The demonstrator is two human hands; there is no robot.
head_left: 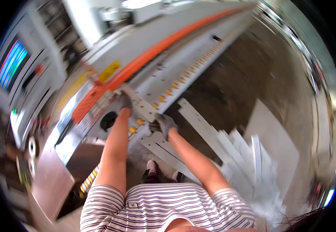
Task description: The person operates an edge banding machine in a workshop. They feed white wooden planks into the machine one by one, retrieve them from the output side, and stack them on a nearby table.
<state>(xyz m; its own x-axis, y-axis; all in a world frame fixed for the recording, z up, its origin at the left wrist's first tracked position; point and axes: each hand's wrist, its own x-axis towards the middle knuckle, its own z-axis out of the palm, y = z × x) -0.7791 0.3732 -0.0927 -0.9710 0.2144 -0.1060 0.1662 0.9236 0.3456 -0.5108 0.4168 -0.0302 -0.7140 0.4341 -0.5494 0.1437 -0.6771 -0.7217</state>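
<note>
A narrow white panel strip with small holes lies across the edge of a long machine bed. My left hand, in a grey glove, is closed on the panel's left side close to the orange rail. At the panel's near right end, my gloved right hand grips its edge. Motion blur softens the fingers of both hands. Yellow rollers line the machine's near side, some of them beside my hands.
Stacked white panels and strips stand to my right, with a large pale sheet behind them. A control cabinet with a lit screen is at the far left. A brown board sits at the lower left.
</note>
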